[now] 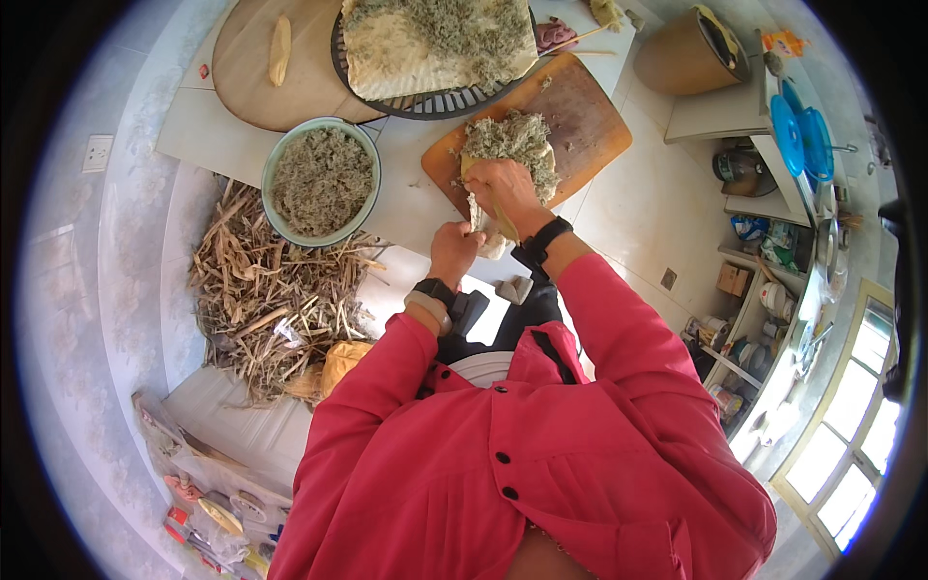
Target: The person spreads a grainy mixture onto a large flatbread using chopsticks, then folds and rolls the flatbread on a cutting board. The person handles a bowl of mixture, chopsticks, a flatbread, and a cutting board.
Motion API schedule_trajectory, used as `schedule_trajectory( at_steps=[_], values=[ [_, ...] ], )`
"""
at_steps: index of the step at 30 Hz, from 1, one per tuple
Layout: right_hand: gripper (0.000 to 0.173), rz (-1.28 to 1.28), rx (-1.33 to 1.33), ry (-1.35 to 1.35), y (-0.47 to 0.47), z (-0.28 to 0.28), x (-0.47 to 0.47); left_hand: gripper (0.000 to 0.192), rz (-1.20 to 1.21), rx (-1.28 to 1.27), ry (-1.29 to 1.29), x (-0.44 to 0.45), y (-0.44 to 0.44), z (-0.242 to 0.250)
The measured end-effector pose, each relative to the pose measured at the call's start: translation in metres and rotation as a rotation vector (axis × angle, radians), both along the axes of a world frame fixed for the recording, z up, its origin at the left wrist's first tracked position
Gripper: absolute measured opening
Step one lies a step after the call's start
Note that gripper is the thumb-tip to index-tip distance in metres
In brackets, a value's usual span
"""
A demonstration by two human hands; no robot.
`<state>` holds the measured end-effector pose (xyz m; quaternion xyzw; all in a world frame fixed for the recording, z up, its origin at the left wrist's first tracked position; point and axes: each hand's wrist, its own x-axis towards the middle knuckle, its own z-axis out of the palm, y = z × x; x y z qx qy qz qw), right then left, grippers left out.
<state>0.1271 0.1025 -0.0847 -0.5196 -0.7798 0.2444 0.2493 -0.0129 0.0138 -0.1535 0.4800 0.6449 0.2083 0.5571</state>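
Note:
A loose heap of dried grey-green plant fluff (511, 138) lies on a pale sheet (491, 243) over a wooden cutting board (591, 119). My right hand (505, 190) presses against the front of the heap, its fingers closed on a yellowish strip (503, 220) that hangs below the palm. Lower and to the left, my left hand (455, 250) pinches the sheet's near edge. The fingertips of both hands are partly hidden. Left of the board, an enamel basin (270, 210) holds more of the fluff.
Behind the board, a dark slatted tray (435, 110) carries a fluff-covered pale slab (370, 69). A yellowish elongated piece (280, 52) rests on a round wooden board (243, 80). Dry stalks (268, 290) are heaped on the floor at left. Shelves (754, 304) stand at right.

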Motion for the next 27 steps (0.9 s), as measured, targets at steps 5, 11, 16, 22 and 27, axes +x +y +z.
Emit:
schedule_trajectory(
  at_steps=[5, 11, 16, 22, 27],
  values=[
    [0.008, -0.122, -0.311, 0.215, 0.024, 0.013, 0.008, 0.024, 0.023, -0.086, -0.144, -0.005, -0.001, 0.008],
    [0.013, -0.186, -0.463, 0.438, 0.036, 0.043, 0.059, 0.041, 0.135, -0.196, -0.313, -0.01, -0.006, 0.027],
    [0.007, -0.101, -0.354, 0.284, -0.04, 0.027, 0.039, 0.044, 0.168, -0.147, -0.198, -0.005, 0.006, 0.033],
    [0.008, -0.037, -0.007, -0.042, -0.047, -0.003, 0.022, 0.032, 0.169, -0.183, -0.176, -0.003, 0.004, 0.023],
    [0.006, -0.253, -0.181, 0.278, -0.001, 0.015, 0.021, 0.031, 0.175, -0.189, -0.199, -0.003, 0.002, 0.027]
  ],
)
